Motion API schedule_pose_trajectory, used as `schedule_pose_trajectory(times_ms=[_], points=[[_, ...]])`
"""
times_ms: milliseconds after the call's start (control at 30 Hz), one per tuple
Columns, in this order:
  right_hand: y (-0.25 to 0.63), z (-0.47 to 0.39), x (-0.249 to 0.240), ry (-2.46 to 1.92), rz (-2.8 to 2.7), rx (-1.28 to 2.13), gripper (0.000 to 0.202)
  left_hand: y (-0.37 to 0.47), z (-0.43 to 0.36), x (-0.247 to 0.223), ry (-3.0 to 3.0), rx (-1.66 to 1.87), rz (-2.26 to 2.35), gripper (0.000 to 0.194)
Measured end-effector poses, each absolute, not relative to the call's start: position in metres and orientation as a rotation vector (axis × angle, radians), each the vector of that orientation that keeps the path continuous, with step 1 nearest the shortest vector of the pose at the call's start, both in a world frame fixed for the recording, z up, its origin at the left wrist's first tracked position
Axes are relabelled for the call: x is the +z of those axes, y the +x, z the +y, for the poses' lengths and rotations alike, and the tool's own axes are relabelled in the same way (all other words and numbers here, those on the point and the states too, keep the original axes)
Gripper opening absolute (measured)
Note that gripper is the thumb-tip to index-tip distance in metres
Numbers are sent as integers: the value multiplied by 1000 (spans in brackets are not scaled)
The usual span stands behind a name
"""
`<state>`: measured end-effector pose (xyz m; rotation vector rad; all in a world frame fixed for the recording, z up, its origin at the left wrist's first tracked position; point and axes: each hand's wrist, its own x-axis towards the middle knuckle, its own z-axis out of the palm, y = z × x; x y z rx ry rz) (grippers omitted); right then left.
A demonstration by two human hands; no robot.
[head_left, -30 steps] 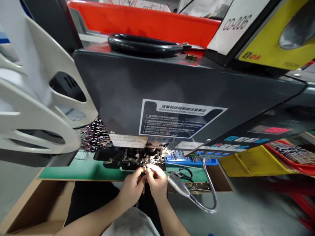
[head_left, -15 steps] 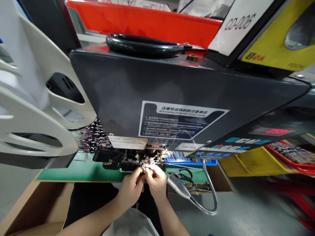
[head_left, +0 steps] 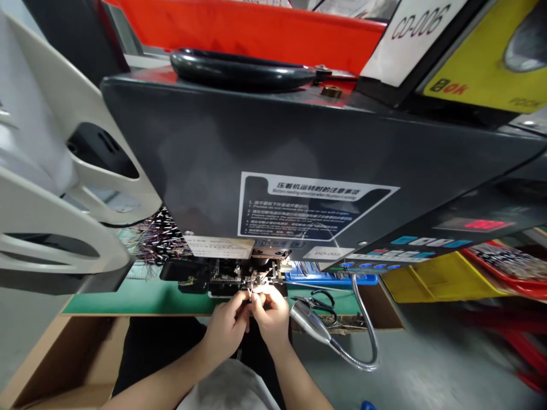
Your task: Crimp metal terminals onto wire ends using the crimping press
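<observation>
Both hands meet at the lit tooling (head_left: 261, 277) under a dark grey crimping press (head_left: 183, 159). My left hand (head_left: 227, 326) is closed in a pinch, thumb and forefinger at thin wires (head_left: 251, 289). Pressed close beside it, my right hand (head_left: 270, 320) pinches the same wires from the other side. Short pale ends of the wires show above the fingertips, close to the tooling; the rest is hidden by the fingers. Whether the ends touch the tooling I cannot tell.
A gooseneck lamp (head_left: 311, 323) stands right of my hands, with black-handled scissors (head_left: 322, 304) behind it. Bundled wires (head_left: 158, 239) lie at left on the green mat (head_left: 115, 302). A blue tray (head_left: 333, 279), a yellow bin (head_left: 419, 283) and a white reel (head_left: 85, 210) flank the press.
The camera view has shifted slightly, so the press looks a little nearer. My hands keep almost the same pinched pose at the tooling.
</observation>
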<state>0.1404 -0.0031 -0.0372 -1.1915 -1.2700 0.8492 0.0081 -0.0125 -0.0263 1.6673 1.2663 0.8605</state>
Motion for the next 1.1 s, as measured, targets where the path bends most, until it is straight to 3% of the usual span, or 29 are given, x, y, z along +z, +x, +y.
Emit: schedule_pose_trajectory(times_ms=[1100], points=[[140, -2, -36, -1170, -1257, 871, 8, 3, -9, -22, 1695, 845, 1244, 22]])
